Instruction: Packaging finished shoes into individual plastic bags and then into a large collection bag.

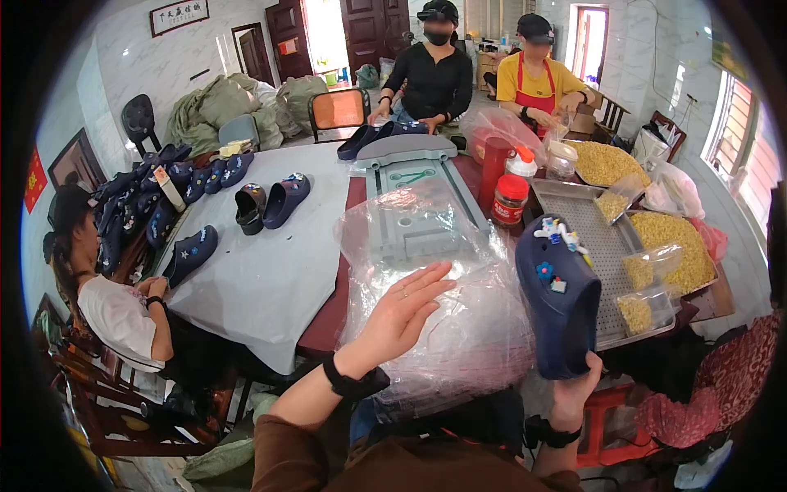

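Note:
In my right hand (576,381) a navy blue clog (560,295) stands on end, toe up, gripped at its heel. Colourful charms, among them a unicorn shape and a blue flower, sit on its upper. My left hand (406,316) is stretched flat with fingers out, over a stack of clear plastic bags (451,353) at the table's near edge. Nothing shows in that hand. Beyond the bags lies a grey-green plastic device (422,197), partly covered by the topmost bag.
A pair of dark clogs (283,199) and a single clog (193,250) rest on the grey sheet (270,279). Many more are heaped at left. A red-lidded jar (510,201) and a metal tray (578,221) stand right, beside trays of yellow pieces (608,164). Co-workers sit left and across.

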Available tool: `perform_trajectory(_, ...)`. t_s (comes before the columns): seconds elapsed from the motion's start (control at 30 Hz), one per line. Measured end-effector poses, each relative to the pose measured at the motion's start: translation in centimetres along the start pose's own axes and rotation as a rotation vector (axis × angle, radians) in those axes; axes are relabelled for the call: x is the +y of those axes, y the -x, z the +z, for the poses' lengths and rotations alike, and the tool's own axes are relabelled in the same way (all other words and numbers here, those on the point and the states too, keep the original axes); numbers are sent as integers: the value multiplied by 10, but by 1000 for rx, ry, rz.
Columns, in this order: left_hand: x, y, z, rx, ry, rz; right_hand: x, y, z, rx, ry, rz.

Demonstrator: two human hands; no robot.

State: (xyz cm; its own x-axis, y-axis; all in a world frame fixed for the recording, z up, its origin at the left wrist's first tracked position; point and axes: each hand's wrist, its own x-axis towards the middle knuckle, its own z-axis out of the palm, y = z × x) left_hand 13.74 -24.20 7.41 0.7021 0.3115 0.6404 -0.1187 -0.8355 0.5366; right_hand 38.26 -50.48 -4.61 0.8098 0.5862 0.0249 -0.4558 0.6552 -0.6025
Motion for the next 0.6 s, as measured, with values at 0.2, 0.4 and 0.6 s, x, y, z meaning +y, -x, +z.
perform_trajectory(0.2, -71, 8, 42, -230, 172, -254, -21, 17, -5, 13, 110, -159)
perform_trajectory(0.4, -94, 22, 56, -176, 404, -460, -34, 36, 39, -250, 195, -9)
perform_trajectory(0.6, -92, 21, 37, -137, 507, -507, -28, 40, 59, -414, 185, 302)
